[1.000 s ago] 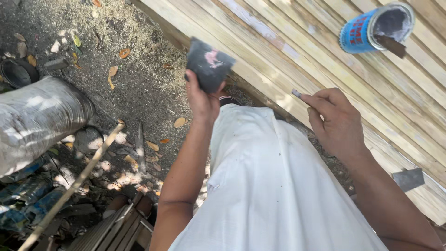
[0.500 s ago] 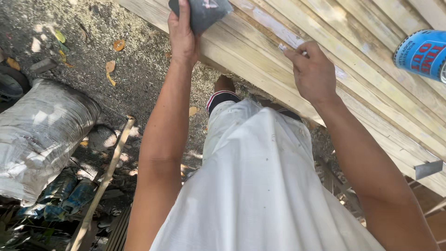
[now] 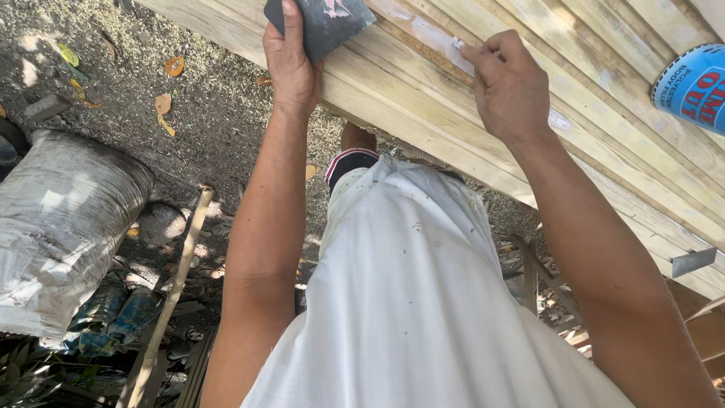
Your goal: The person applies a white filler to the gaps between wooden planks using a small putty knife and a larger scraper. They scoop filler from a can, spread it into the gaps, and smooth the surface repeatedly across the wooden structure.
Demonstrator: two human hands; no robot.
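My left hand (image 3: 291, 64) grips a dark flat board (image 3: 325, 23) smeared with pale pink filler, held at the near edge of a stack of light wooden planks (image 3: 604, 151). My right hand (image 3: 510, 87) pinches a small metal putty knife (image 3: 458, 44) and presses its tip against a plank where a whitish strip of filler (image 3: 423, 30) runs. Both arms reach forward over my white shirt.
A blue can (image 3: 695, 87) sits on the planks at the right edge. A metal scraper blade (image 3: 693, 261) lies at the planks' lower right. A grey sack (image 3: 60, 227) and a wooden stick (image 3: 170, 298) lie on the gravel ground with dry leaves at left.
Both hands have moved up and forward onto the planks. The right hand went from hovering near the plank edge to pressing the knife on the filler strip. The can slid toward the right edge.
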